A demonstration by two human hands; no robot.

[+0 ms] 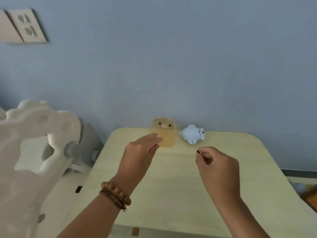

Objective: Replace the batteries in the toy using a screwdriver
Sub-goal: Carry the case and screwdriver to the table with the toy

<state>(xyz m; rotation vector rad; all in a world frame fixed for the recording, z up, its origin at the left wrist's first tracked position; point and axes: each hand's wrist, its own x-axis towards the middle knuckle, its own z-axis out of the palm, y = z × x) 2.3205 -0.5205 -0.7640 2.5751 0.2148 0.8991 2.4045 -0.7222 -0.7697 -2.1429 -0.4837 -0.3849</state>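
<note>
A small pale-blue and white toy animal (192, 134) lies at the far edge of the pale yellow table (171, 177), against the wall. My right hand (216, 166) hovers just in front of it, fingers pinched on a thin small screwdriver (197, 150) whose tip points toward the toy without touching it. My left hand (140, 152), with bead bracelets on the wrist, is stretched flat with fingers together, holding nothing, its fingertips over a tan bear-shaped mat (164, 133) to the left of the toy. No batteries are visible.
A white moulded piece of furniture with grey knobs (42, 143) stands close on the left of the table. The blue wall (171, 66) runs right behind the table, with a socket plate (25, 25) at upper left. Coloured items (307, 191) lie on the floor at right.
</note>
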